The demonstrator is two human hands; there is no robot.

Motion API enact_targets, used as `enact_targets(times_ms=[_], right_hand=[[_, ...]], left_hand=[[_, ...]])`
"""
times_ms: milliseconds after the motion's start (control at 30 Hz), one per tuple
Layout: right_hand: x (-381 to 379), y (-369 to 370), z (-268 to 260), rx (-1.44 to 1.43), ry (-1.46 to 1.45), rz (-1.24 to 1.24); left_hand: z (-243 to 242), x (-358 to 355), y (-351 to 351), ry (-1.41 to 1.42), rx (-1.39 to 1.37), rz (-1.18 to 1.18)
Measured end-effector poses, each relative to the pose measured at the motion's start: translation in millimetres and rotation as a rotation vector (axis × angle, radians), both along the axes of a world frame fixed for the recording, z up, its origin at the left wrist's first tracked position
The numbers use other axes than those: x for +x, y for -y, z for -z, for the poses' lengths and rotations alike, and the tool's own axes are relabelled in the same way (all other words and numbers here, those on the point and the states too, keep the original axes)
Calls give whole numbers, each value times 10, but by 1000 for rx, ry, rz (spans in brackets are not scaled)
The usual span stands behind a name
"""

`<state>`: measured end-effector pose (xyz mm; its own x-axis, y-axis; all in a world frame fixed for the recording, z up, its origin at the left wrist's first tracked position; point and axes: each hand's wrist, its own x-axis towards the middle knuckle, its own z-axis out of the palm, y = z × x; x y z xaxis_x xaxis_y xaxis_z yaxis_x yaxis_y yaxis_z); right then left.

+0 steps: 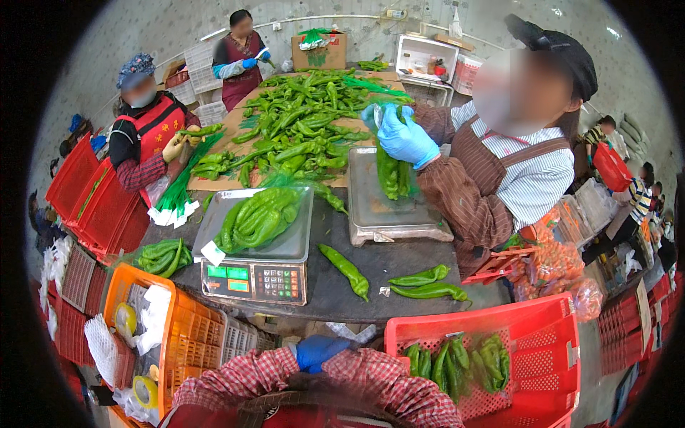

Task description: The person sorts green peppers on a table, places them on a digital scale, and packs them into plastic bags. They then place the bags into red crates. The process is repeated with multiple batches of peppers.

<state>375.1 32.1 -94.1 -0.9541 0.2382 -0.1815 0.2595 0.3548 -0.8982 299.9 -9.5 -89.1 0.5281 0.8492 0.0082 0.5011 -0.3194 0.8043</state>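
Observation:
My left hand (320,352), in a blue glove, rests low in front of my body. My right hand lies crossed against it and is mostly hidden, so the fingers of both are hard to make out. Nothing held shows in either. Beyond them, a digital scale (254,281) carries a green mesh bag of long green peppers (262,216) with a white tag. Loose on the dark tabletop lie one green pepper (345,267) and a pair of peppers (423,283). Another bagged bunch (160,257) sits left of the scale.
A red crate (540,369) with bagged peppers stands at my right, an orange crate (171,321) with tape rolls at my left. Across the table, a co-worker's gloved hands (404,134) hold peppers above a second scale (393,216). A pepper heap (305,112) covers the far end.

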Motion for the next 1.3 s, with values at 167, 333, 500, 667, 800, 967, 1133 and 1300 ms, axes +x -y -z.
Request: enact_targets(times_ms=[167, 333, 500, 667, 800, 967, 1133, 1300], right_hand=[[31, 1, -28, -3, -4, 13], [24, 33, -9, -7, 3, 12], [48, 40, -15, -8, 8, 15], [71, 40, -27, -4, 7, 23], [67, 52, -7, -12, 7, 17], [73, 45, -29, -13, 8, 25], [87, 13, -23, -12, 9, 34], [87, 33, -18, -17, 7, 31]], left_hand=[[-37, 4, -19, -8, -15, -35], [-52, -23, 51, -63, 175, 35], [-135, 19, 41, -27, 205, 25], [-128, 26, 66, -25, 201, 4], [-166, 21, 66, -75, 56, -31], [-29, -10, 63, -57, -4, -52], [-111, 38, 59, 65, -288, -157], [44, 16, 134, -88, 106, -52]])
